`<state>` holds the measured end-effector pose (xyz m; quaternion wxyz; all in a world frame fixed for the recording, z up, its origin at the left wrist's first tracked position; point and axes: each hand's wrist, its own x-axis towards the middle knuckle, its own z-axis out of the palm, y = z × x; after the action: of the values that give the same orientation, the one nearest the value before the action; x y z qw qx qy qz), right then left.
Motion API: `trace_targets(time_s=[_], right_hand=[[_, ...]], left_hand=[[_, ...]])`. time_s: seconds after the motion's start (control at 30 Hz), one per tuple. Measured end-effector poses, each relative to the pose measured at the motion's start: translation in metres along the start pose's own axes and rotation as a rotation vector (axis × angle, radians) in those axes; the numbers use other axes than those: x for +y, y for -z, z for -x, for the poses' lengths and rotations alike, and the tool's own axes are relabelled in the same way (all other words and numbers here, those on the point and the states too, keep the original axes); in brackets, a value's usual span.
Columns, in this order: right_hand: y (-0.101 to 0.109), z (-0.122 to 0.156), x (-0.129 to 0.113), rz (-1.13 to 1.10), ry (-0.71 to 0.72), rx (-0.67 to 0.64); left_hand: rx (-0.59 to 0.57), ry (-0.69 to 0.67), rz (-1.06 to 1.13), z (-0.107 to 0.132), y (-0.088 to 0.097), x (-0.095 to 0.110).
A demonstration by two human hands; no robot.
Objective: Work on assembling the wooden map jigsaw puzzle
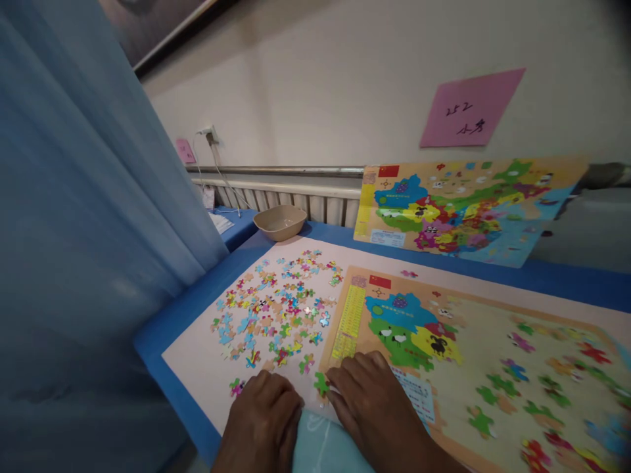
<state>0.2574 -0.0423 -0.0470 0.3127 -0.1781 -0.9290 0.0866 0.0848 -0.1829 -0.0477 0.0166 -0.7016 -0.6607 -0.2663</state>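
My left hand [261, 420] rests palm down at the near edge of a pale pink mat [197, 355], its fingers curled and hiding what lies beneath. My right hand [365, 401] lies beside it, its fingertips against a green puzzle piece [321, 384]. A loose heap of multicoloured jigsaw pieces [276, 309] spreads across the mat beyond both hands. To the right, a wooden China map puzzle board [434, 348] holds some fitted coloured pieces, and several others lie scattered on its tan middle.
A blue curtain [89, 197] hangs along the left side. The mat lies on a blue-edged table [542, 276]. Behind stand a tan bowl [280, 222] and a printed China map [463, 210] against a radiator [296, 197]. A pale blue sleeve [320, 447] shows below.
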Motion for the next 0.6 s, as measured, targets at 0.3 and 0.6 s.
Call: trace_targets(time_s=[0.3,0.6], right_hand=[[-0.005,-0.001,-0.001,-0.026,-0.007,-0.027],[-0.023,-0.021,-0.012,0.009,0.02,-0.036]], left_hand=[[-0.194,-0.109,-0.219,-0.01,0.015,-0.015],[0.03,-0.09,-0.143,-0.003,0.016,-0.026]])
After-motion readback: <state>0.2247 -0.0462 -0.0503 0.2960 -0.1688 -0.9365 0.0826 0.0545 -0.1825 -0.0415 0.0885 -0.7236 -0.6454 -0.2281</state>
